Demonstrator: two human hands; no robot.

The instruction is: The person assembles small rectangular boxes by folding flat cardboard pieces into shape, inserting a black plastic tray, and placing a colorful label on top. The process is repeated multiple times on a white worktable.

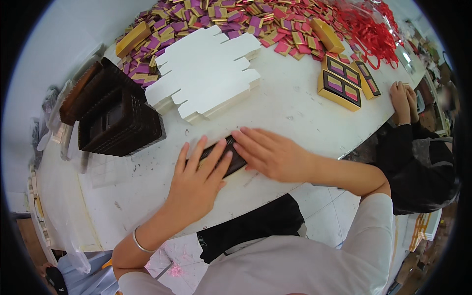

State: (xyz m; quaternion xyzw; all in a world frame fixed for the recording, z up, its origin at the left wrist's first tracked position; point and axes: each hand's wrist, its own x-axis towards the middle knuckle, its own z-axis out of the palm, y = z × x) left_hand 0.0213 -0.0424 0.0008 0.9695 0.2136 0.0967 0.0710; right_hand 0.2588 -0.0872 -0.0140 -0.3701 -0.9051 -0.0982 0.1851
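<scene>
A small dark brown tray (238, 162) lies on the table in front of me, with a bit of gold showing at its left end. Spread fingers of my left hand (195, 186) rest across its left part. My right hand (281, 156) lies over its right end, fingers stretched out and close together. Much of the tray is hidden beneath both hands, so I cannot tell whether it sits inside a box. Just beyond is a stack of flat white cardboard blanks (206, 73). To the left stands a stack of dark brown plastic trays (120, 120).
Purple, pink and gold wrapped pieces (236, 19) cover the far table. Filled gold boxes (339, 91) stand at right; an open gold box (327, 37) lies behind them. Red ribbons (373, 34) heap at far right. Another person's hands (405, 101) rest at the right edge.
</scene>
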